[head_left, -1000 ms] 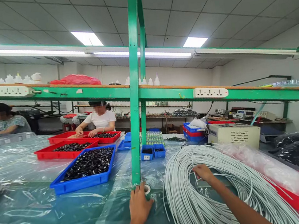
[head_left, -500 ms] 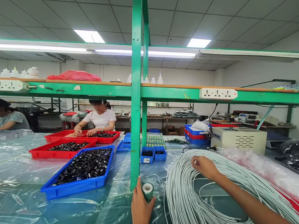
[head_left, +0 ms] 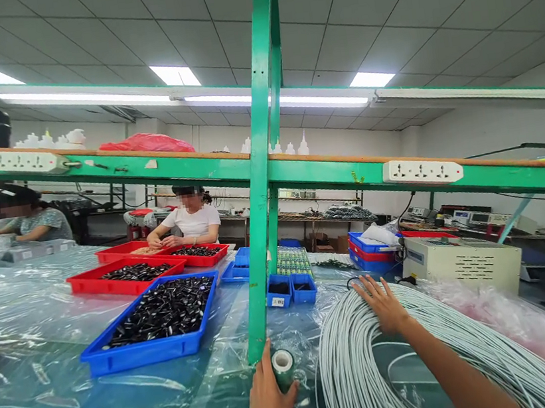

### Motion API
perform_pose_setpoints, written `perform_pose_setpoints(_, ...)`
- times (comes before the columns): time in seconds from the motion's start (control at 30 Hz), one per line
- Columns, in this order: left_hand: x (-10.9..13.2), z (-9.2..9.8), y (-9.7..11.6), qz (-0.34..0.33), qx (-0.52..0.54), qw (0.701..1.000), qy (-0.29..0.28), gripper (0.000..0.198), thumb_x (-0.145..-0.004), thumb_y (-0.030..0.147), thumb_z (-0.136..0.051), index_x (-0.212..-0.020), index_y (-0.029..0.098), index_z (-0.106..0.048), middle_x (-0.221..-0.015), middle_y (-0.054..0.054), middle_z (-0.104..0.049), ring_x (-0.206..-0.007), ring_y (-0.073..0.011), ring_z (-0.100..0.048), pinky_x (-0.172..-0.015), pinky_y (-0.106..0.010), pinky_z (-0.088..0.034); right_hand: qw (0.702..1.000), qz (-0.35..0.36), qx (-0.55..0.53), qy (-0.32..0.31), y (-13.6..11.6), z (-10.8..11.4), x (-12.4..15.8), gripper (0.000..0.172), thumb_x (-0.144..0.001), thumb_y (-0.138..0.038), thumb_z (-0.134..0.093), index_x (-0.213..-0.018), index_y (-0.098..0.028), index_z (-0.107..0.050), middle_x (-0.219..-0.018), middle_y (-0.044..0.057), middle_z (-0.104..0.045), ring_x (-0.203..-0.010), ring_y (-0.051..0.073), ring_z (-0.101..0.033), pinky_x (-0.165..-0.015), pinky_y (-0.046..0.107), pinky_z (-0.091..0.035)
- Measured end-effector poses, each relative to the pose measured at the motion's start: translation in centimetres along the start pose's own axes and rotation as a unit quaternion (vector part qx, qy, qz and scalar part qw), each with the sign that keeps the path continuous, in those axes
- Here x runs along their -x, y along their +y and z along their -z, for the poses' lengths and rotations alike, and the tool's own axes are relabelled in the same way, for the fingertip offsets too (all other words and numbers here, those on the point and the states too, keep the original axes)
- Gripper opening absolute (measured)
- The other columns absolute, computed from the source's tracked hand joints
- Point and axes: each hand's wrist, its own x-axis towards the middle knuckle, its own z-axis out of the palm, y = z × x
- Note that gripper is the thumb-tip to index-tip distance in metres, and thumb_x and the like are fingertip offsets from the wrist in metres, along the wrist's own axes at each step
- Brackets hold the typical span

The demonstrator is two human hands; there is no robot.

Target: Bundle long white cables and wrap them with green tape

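My left hand (head_left: 271, 398) is at the near side of a green roll of tape (head_left: 284, 371) that stands on end with its white core facing up. The index finger runs along the roll's left side and the thumb lies at its lower right, so the roll sits in the grip between them. My right hand (head_left: 384, 306) lies flat with spread fingers on the far part of a big coil of pale grey cable (head_left: 343, 362). Nothing is gripped in it. The coil's near side runs out of the picture.
A green post (head_left: 261, 232) rises just behind the roll. To the left stand a blue tray (head_left: 145, 358) and red trays (head_left: 127, 286) of black parts. Small blue bins (head_left: 279, 295) and a beige machine (head_left: 461, 266) stand farther back. Two people sit across the bench.
My right hand has gone from curled fingers above the coil to spread fingers lying on it. My left hand stays by the roll. The whole view has shifted slightly.
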Motion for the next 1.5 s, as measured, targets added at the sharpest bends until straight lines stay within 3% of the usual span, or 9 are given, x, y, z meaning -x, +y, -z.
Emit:
perform_pose_setpoints(0.13,0.0,-0.2,-0.1,0.002,-0.010,1.000,0.001,0.069,-0.073,0.020,-0.052,-0.135,0.021,-0.022,-0.132,-0.006,-0.045,-0.118,-0.0249,-0.042,-0.088,-0.031,-0.038,0.997,0.033,-0.021,-0.066,1.3,0.6,-1.8,0.099,-0.058,-0.007,-0.068,-0.140,-0.019,-0.016,-0.143,0.012,-0.024,-0.131,0.027,-0.019,-0.108,0.045,-0.013)
perform_pose_setpoints(0.27,0.2,-0.1,0.3,0.009,-0.017,1.000,-0.004,0.068,-0.071,0.015,-0.053,-0.133,0.017,-0.027,-0.134,-0.006,-0.043,-0.119,-0.0232,-0.040,-0.095,-0.030,-0.032,0.987,0.017,-0.035,-0.157,2.5,1.3,-4.1,0.064,-0.078,-0.026,-0.063,-0.134,-0.020,-0.032,-0.139,0.011,-0.031,-0.125,0.031,-0.031,-0.100,0.056,-0.025)
perform_pose_setpoints(0.37,0.2,0.0,0.6,0.020,-0.019,1.000,-0.014,0.067,-0.070,0.014,-0.054,-0.132,0.016,-0.029,-0.134,-0.006,-0.043,-0.118,-0.0231,-0.040,-0.096,-0.030,-0.031,0.982,0.018,-0.040,-0.185,2.7,1.8,-5.9,0.047,-0.084,-0.029,-0.057,-0.126,-0.019,-0.042,-0.134,0.010,-0.037,-0.120,0.029,-0.037,-0.097,0.055,-0.031)
perform_pose_setpoints(0.53,-0.1,-0.1,0.4,0.027,-0.027,0.999,-0.020,0.064,-0.071,0.015,-0.054,-0.130,0.015,-0.033,-0.129,-0.006,-0.047,-0.115,-0.0236,-0.042,-0.094,-0.030,-0.032,0.988,0.035,-0.021,-0.146,2.1,1.4,-6.9,0.040,-0.085,-0.028,-0.055,-0.122,-0.018,-0.046,-0.130,0.009,-0.042,-0.118,0.027,-0.040,-0.097,0.053,-0.031)
perform_pose_setpoints(0.77,-0.3,-0.2,0.2,0.036,-0.032,0.998,-0.037,0.061,-0.070,0.013,-0.055,-0.128,0.015,-0.036,-0.129,-0.006,-0.048,-0.114,-0.0228,-0.042,-0.094,-0.028,-0.031,0.994,0.053,-0.002,-0.091,1.7,0.0,-5.8,0.028,-0.085,-0.029,-0.055,-0.109,-0.015,-0.054,-0.109,0.007,-0.055,-0.099,0.021,-0.054,-0.086,0.043,-0.044)
perform_pose_setpoints(1.1,0.2,0.4,1.1,0.034,-0.032,0.999,-0.024,0.058,-0.072,0.017,-0.055,-0.127,0.018,-0.035,-0.122,-0.005,-0.052,-0.111,-0.0223,-0.045,-0.090,-0.028,-0.032,0.996,0.080,0.039,-0.005,2.9,0.7,-2.7,0.024,-0.086,-0.024,-0.052,-0.108,-0.014,-0.053,-0.107,0.007,-0.055,-0.105,0.022,-0.049,-0.092,0.045,-0.037)
perform_pose_setpoints(1.27,0.2,0.1,0.7,0.025,-0.028,0.999,-0.011,0.055,-0.072,0.017,-0.054,-0.124,0.018,-0.037,-0.119,-0.005,-0.053,-0.108,-0.0218,-0.046,-0.089,-0.028,-0.033,0.995,0.091,0.010,-0.028,3.2,0.9,-2.8,0.034,-0.081,-0.027,-0.058,-0.111,-0.014,-0.052,-0.108,0.007,-0.056,-0.104,0.023,-0.050,-0.087,0.043,-0.041)
perform_pose_setpoints(1.4,0.2,-0.1,0.5,0.022,-0.025,0.999,-0.007,0.054,-0.072,0.017,-0.055,-0.123,0.017,-0.038,-0.118,-0.005,-0.054,-0.108,-0.0219,-0.046,-0.090,-0.029,-0.032,0.991,0.103,-0.020,-0.079,3.6,0.5,-2.9,0.072,-0.060,-0.022,-0.071,-0.126,-0.013,-0.042,-0.124,0.013,-0.049,-0.113,0.029,-0.045,-0.091,0.045,-0.038)
perform_pose_setpoints(1.5,0.2,-0.1,0.5,0.015,-0.024,1.000,-0.005,0.054,-0.071,0.017,-0.056,-0.123,0.017,-0.038,-0.120,-0.006,-0.053,-0.109,-0.0218,-0.046,-0.091,-0.028,-0.032,0.991,0.105,-0.029,-0.084,3.8,0.1,-2.3,0.094,-0.048,-0.014,-0.068,-0.135,-0.013,-0.031,-0.133,0.018,-0.040,-0.121,0.033,-0.037,-0.097,0.050,-0.030)
